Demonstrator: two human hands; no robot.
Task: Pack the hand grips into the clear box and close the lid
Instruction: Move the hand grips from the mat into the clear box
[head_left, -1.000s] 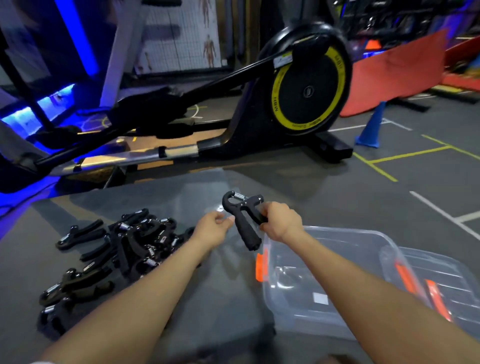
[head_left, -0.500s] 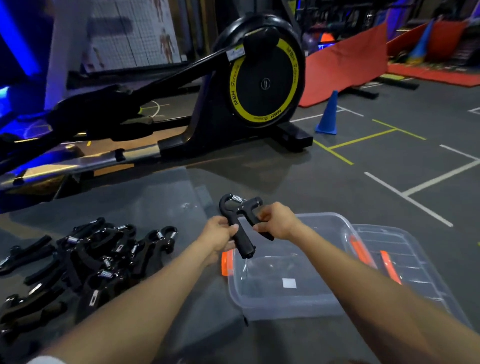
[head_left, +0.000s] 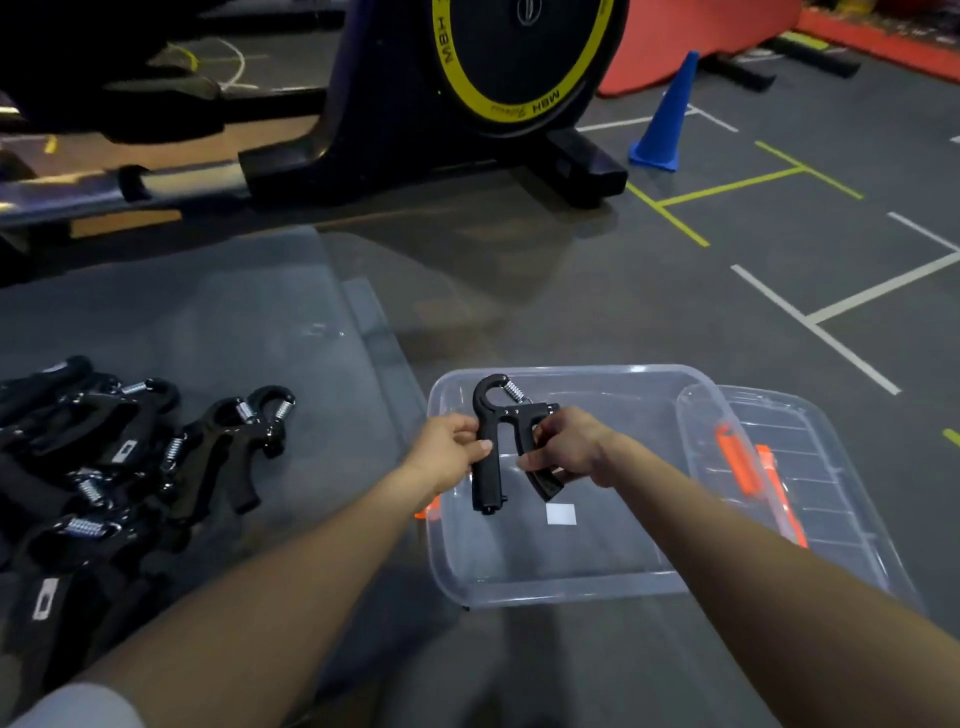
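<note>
A black hand grip (head_left: 496, 415) with a silver spring hangs upright over the open clear box (head_left: 524, 584). My left hand (head_left: 451, 451) pinches its left handle and my right hand (head_left: 563, 447) holds its right handle. Only a small white label lies on the box's bottom. The clear lid (head_left: 810, 499) with orange latches leans against the box's right side. A pile of several black hand grips (head_left: 130, 457) lies on the grey mat at the left.
A black exercise machine (head_left: 426, 104) with a yellow-ringed wheel stands behind the mat. A blue cone (head_left: 667, 117) sits on the dark floor to the right, among white and yellow floor lines. A red mat (head_left: 701, 36) lies at the far back.
Both hands carried the hand grip rightward and down until it hangs over the clear box. The view tilted down and shifted right, so the pile now sits further left.
</note>
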